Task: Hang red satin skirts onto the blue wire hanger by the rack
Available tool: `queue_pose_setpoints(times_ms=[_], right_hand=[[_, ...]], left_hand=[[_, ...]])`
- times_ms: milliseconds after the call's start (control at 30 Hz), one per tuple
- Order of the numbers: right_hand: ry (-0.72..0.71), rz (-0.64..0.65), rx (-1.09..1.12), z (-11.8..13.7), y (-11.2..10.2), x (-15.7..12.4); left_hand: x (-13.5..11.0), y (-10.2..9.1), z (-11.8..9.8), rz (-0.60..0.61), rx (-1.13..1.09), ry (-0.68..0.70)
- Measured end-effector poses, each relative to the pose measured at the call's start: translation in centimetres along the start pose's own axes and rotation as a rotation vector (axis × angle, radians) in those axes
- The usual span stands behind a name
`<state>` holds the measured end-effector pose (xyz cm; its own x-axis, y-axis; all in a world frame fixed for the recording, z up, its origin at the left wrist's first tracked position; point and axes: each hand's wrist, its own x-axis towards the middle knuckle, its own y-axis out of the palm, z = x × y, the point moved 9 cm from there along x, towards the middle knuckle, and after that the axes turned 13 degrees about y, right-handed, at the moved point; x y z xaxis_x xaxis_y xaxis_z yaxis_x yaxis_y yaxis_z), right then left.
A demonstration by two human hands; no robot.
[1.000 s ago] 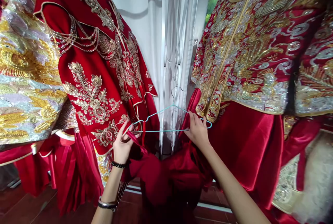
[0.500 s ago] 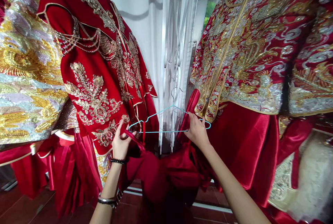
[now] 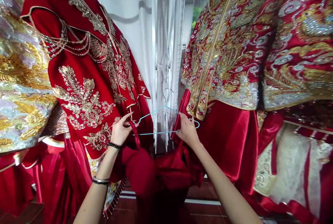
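A thin light-blue wire hanger [image 3: 158, 132] is held up between my hands in front of a white curtain. My left hand [image 3: 120, 131] pinches a narrow red strap [image 3: 135, 134] at the hanger's left end. My right hand [image 3: 186, 130] is closed on the hanger's right side. A plain red satin garment [image 3: 158, 172] hangs bunched below the hanger, between my forearms.
Red jackets with gold and silver embroidery hang close on both sides: one [image 3: 88, 78] at left, one [image 3: 229, 54] at right. A pale gold embroidered garment [image 3: 20, 88] fills the far left. A white curtain [image 3: 145, 36] hangs behind. Dark red floor [image 3: 197, 194] shows below.
My left hand has risen and carried the red strap up against the hanger's left end. The view has shifted, so everything sits a little further left. My right hand keeps its grip.
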<state>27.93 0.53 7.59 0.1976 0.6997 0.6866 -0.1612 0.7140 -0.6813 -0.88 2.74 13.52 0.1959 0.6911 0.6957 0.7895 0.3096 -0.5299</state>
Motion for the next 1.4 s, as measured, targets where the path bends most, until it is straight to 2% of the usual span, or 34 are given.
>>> queue_pose_setpoints(times_ms=[133, 233, 400, 500, 633, 733, 800, 933, 1033, 1233, 1400], right_hand=[[-0.011, -0.012, 0.01, -0.1, -0.5, -0.2], [0.002, -0.009, -0.011, -0.4, -0.8, -0.3], [-0.015, -0.012, -0.016, -0.8, -1.7, 0.0], [-0.065, -0.006, 0.034, -0.7, -2.3, -0.6], [-0.047, -0.02, 0.167, -1.6, -2.4, -3.3], [0.079, -0.079, 0.277, -3.9, -1.7, -5.9], [0.207, 0.002, 0.253, -6.2, 0.3, -7.1], [0.575, 0.406, 0.145, -12.2, 6.2, -10.1], [0.691, 0.562, 0.122, -14.9, 8.5, -12.4], [0.775, 0.744, 0.184, -16.1, 10.6, -16.0], [0.884, 0.83, 0.314, -15.7, 11.0, -17.1]], left_hand=[[1.5, 3.0, -2.3, 0.258, 0.155, 0.184], [1.7, 4.6, -2.1, 0.353, 0.313, 0.254], [1.4, 6.7, -1.2, 0.412, 0.46, 0.267], [0.8, 7.4, -0.5, 0.404, 0.497, 0.17], [0.2, 7.8, -0.2, 0.348, 0.493, 0.082], [0.3, 7.8, -0.4, 0.296, 0.479, 0.098], [0.6, 7.8, -0.4, 0.279, 0.463, 0.105], [1.4, 7.9, 0.1, 0.248, 0.425, 0.109], [1.8, 8.1, 0.7, 0.224, 0.412, 0.113], [2.0, 8.8, 1.5, 0.225, 0.426, 0.126], [2.1, 9.0, 2.0, 0.228, 0.398, 0.155]])
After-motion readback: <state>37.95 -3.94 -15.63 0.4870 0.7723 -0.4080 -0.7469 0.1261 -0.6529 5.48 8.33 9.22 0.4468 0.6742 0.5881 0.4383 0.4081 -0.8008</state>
